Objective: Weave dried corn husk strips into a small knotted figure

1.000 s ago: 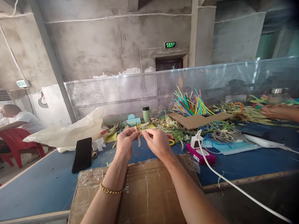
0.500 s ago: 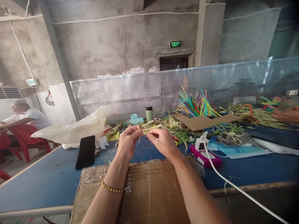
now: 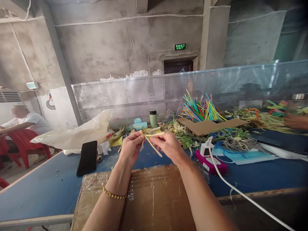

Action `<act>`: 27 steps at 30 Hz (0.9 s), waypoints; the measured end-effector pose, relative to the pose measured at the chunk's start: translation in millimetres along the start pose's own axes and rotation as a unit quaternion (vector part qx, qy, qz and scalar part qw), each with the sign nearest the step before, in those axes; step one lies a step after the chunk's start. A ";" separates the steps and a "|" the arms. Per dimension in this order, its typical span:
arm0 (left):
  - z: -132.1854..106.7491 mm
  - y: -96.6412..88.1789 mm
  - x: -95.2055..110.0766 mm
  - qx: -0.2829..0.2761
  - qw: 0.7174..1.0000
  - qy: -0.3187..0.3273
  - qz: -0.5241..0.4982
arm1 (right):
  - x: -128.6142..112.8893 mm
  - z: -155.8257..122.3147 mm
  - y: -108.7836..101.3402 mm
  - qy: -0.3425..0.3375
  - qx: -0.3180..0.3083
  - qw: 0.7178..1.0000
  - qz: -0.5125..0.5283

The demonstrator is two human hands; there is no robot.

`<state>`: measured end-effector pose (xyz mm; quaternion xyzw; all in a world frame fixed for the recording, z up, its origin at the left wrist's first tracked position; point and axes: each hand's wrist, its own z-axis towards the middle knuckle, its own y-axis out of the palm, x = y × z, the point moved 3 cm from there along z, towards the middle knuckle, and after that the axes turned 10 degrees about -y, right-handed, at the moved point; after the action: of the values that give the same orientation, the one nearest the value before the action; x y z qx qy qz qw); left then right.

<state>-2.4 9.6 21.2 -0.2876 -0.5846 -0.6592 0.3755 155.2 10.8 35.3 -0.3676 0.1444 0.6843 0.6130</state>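
My left hand (image 3: 131, 146) is closed in a pinch on the gathered end of pale yellow, straw-like strips (image 3: 154, 148). One strip stretches across to my right hand (image 3: 169, 146), whose thumb and bent fingers close on it. Another slants down to the right between the hands, its tip loose. A short piece dangles below the left fingertips. Both hands are held over the blue table, beyond a taped cardboard box (image 3: 154, 195) under my forearms. The exact spot pinched by the left fingers is hidden.
A black phone (image 3: 87, 158) lies left, near a plastic bag (image 3: 79, 131). Behind the hands stand a green bottle (image 3: 153, 119) and heaped plant strips (image 3: 179, 128). A magenta device (image 3: 211, 162) with a white cable (image 3: 231, 183) lies right. A co-worker's blurred hand (image 3: 297, 121) is far right.
The strips have spread apart: one now slants downward between my hands, and the other shows more clearly across to my right hand. My hands have barely moved.
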 end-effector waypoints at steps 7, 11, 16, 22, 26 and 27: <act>-1.4 0.7 0.1 -0.019 0.999 -0.042 0.004 | 4.0 1.6 1.8 -0.071 -0.009 0.997 0.000; 0.5 -0.2 -0.8 -0.026 0.999 -0.047 -0.003 | 1.0 1.6 5.1 -0.114 -0.008 0.993 -0.031; -1.3 4.5 -3.1 -0.047 0.997 -0.068 -0.003 | -6.1 1.3 7.0 -0.218 0.021 0.968 -0.121; -4.5 8.0 -1.9 -0.037 0.998 -0.053 -0.009 | -14.2 -5.2 14.4 -0.267 0.009 0.899 -0.347; -1.6 3.6 -1.4 -0.019 0.999 -0.041 0.000 | -21.5 -11.2 24.0 -0.259 -0.009 0.842 -0.474; -1.1 1.9 -1.1 -0.002 1.000 -0.029 0.004 | -21.9 -11.9 26.2 -0.251 -0.006 0.835 -0.490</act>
<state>-0.2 8.7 21.2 -0.3095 -0.5924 -0.6504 0.3609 133.9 -18.5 35.4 -0.2093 -0.2180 0.3640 0.8810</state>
